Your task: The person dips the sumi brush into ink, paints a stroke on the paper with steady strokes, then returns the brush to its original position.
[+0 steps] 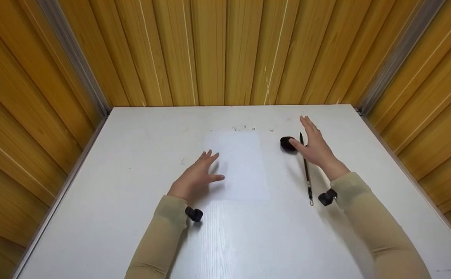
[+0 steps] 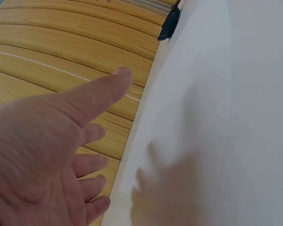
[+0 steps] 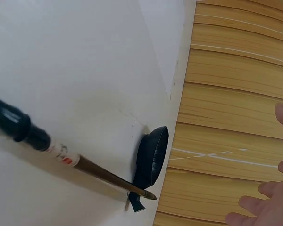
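Both hands are empty with fingers spread, the right hand (image 1: 315, 145) above the brush (image 1: 306, 170) right of the paper (image 1: 239, 164) on the counter (image 1: 132, 135); light, stiff, likely best pinched mid-shaft.

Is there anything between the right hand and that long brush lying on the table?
No, nothing visible blocks it. The right hand hovers open just above the brush, which lies on the white table. Only the small black dish sits close by, to the left of the brush tip, beside the thumb rather than between hand and brush.
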